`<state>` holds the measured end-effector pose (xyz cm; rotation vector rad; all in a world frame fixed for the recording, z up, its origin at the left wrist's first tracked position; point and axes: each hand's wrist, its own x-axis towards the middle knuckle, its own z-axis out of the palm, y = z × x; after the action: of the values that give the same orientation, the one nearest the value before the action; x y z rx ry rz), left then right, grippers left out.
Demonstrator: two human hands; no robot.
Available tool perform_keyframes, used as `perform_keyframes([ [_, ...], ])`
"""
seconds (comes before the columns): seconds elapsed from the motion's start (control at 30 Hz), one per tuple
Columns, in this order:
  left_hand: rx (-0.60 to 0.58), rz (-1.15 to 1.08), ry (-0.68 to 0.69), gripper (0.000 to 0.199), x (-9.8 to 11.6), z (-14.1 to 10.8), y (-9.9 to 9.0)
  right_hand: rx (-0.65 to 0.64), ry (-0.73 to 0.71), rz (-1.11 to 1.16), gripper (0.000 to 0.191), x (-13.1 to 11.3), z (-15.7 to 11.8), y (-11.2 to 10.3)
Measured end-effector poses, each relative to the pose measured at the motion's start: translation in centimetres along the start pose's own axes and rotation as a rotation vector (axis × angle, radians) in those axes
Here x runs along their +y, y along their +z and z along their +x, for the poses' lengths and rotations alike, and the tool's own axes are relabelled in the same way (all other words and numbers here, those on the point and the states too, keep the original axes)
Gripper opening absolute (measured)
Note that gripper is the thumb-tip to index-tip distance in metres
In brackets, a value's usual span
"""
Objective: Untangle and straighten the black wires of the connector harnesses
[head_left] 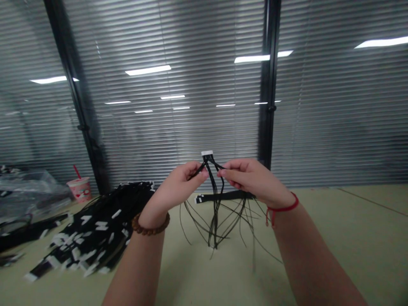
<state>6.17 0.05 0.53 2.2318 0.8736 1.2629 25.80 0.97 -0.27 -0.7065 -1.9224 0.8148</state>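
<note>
Black wires [213,180] topped by a white connector [207,153] are held up at the frame's centre, some pinched by the left hand [178,185], others by the right hand [253,177]; white-ended cables [95,231] are heaped at lower left.

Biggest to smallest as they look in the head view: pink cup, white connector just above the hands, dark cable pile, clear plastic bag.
1. Dark cable pile
2. Clear plastic bag
3. Pink cup
4. White connector

Office-like workroom, with slatted blinds [191,123] and heaped cables [103,227].
</note>
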Motion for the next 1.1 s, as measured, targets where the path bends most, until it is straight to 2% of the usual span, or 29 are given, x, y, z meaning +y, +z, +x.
perform_keyframes([
  [0.17,-0.076,-0.004,-0.039,0.017,0.4,0.0,1.0,-0.042,-0.037,-0.012,0.016,-0.2,0.3,0.4],
  [0.33,-0.112,0.021,-0.035,0.007,0.2,-0.3,1.1,-0.074,-0.005,-0.033,0.012,-0.1,0.2,0.5],
  [0.43,-0.093,-0.012,-0.019,0.006,0.2,-0.3,1.2,-0.115,0.028,-0.012,0.011,-0.4,0.0,0.6],
  [0.57,-0.035,-0.093,-0.028,0.008,0.1,0.0,1.6,-0.144,0.010,0.038,0.023,-0.6,0.0,1.0],
  [0.67,-0.008,-0.168,-0.068,0.009,-0.2,0.2,1.7,-0.140,-0.030,0.070,0.019,-0.6,0.1,1.1],
  [0.8,-0.036,-0.227,-0.114,0.011,-0.3,0.0,1.0,-0.111,-0.033,0.116,0.010,-0.8,-0.1,0.5],
  [0.97,0.053,-0.097,-0.077,0.012,-0.4,-0.1,-0.5,-0.042,0.010,0.145,0.016,-0.9,-0.5,-0.6],
  [1.1,-0.019,-0.049,-0.054,0.010,-0.5,0.1,-0.2,-0.110,0.034,0.132,0.021,-0.4,-0.2,-0.2],
])
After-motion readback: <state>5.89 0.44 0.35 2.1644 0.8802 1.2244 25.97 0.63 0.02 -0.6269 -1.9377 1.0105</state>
